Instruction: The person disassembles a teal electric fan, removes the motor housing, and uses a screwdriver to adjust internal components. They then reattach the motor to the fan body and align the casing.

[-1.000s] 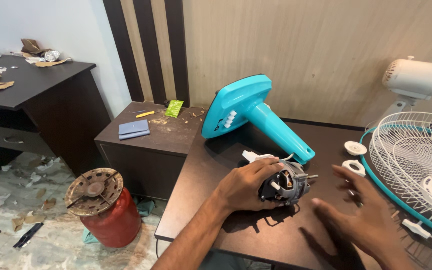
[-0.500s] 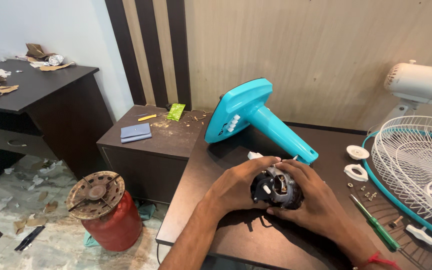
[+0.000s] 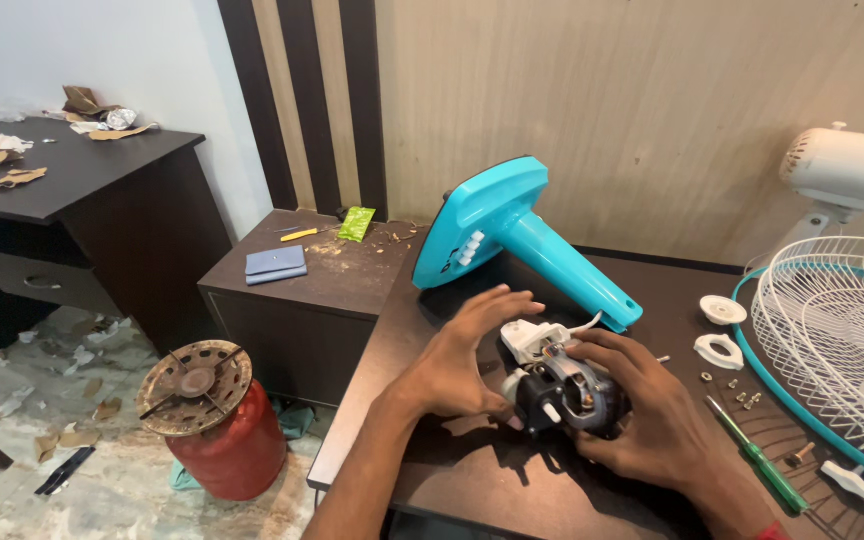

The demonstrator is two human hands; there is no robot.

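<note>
Nearest the camera, on the dark wooden surface [image 3: 472, 480], both hands hold a small black-and-silver electric fan motor with copper windings [image 3: 564, 392]. The right hand [image 3: 652, 420] has its fingers clamped around the motor's body, while the left hand [image 3: 462, 365] steadies the front, fingers spread apart and only partly touching. The work looks like inspecting or turning the motor. Just right lie a green-handled screwdriver [image 3: 757, 465] and loose screws [image 3: 742, 398]. Behind rests the turquoise plastic fan base and stem [image 3: 512, 240], tipped over, and a white wire fan guard [image 3: 837, 330].
</note>
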